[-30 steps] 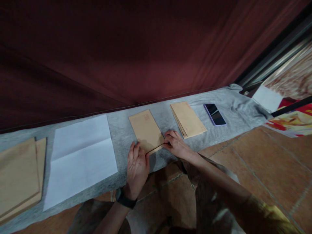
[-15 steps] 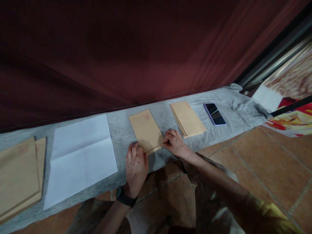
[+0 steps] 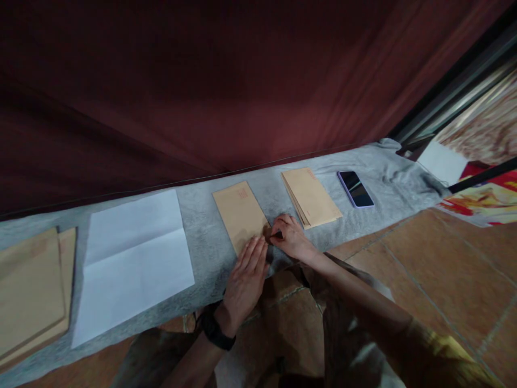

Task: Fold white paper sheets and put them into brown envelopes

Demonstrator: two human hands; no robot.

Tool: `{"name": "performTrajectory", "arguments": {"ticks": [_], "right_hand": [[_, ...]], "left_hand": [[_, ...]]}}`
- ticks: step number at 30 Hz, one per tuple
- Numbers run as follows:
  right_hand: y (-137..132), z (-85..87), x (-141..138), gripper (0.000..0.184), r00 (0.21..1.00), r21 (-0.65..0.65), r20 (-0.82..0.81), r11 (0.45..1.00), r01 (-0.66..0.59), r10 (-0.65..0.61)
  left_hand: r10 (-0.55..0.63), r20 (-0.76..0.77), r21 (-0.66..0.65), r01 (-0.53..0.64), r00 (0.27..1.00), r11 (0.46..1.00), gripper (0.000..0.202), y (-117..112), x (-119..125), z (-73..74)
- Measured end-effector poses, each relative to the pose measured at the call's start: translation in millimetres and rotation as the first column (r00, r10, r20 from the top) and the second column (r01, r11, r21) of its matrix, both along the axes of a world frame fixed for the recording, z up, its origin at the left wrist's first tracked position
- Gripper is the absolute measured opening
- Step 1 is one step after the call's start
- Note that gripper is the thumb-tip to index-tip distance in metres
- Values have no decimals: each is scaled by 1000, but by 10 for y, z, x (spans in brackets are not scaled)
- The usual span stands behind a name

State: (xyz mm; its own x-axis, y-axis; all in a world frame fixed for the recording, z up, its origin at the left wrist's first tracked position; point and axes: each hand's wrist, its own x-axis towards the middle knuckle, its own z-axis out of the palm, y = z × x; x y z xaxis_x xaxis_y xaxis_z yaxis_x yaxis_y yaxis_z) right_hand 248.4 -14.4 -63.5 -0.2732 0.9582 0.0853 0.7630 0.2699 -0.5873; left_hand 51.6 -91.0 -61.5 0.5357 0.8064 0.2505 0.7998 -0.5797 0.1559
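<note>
A brown paper envelope [image 3: 238, 207] with faint red print lies flat on the grey cloth, its near edge under my hands. My left hand [image 3: 249, 268], with a dark watch on the wrist, rests over that near edge, fingers stretched out and lying flat. At the envelope's near right corner is my right hand [image 3: 287, 236], thumb and forefinger brought together in a pinch at the edge. The flap end is mostly hidden beneath my left fingers.
Right of the envelope lies a small stack of brown envelopes [image 3: 313, 196], then a phone [image 3: 356, 189] in a purple case. To the left are a creased white sheet [image 3: 135, 264] and more brown envelopes [image 3: 30, 291]. A dark red curtain [image 3: 226, 97] hangs behind.
My left hand has slid right along the envelope's near edge, its fingers now flat close to my right hand. The right hand stays at the corner.
</note>
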Motion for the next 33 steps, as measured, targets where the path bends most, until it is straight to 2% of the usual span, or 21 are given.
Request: {"name": "performTrajectory", "arguments": {"ticks": [5, 11, 16, 18, 20, 25, 29, 33], "right_hand": [[-7, 3, 5, 12, 1000, 15, 6, 1000, 0, 0], [-1, 4, -2, 12, 998, 23, 56, 1000, -2, 0], [-93, 112, -50, 11, 999, 71, 51, 997, -9, 6], [-195, 178, -100, 16, 998, 119, 19, 991, -65, 63], [-326, 213, -171, 22, 979, 144, -33, 971, -193, 199], [-623, 115, -345, 40, 913, 179, 23, 897, -403, 406], [-693, 27, -359, 52, 896, 193, 86, 875, -444, 435], [-690, 16, -300, 61, 900, 152, 91, 887, -436, 427]], "left_hand": [[-7, -16, -16, 6, 1000, 1000, 64, -146, 120, -100], [17, -61, -11, -18, 998, 1000, 69, -189, 131, -137], [73, -56, -23, -75, 996, 997, 72, -223, 168, -142], [81, -51, -32, -83, 995, 996, 73, -238, 178, -155], [80, -37, -45, -81, 996, 996, 68, -251, 177, -190], [46, -7, -39, -46, 999, 998, 44, -290, 143, -357], [104, -29, 7, -104, 994, 995, 46, -300, 144, -405], [93, 5, 37, -94, 996, 995, 60, -292, 152, -333]]}}
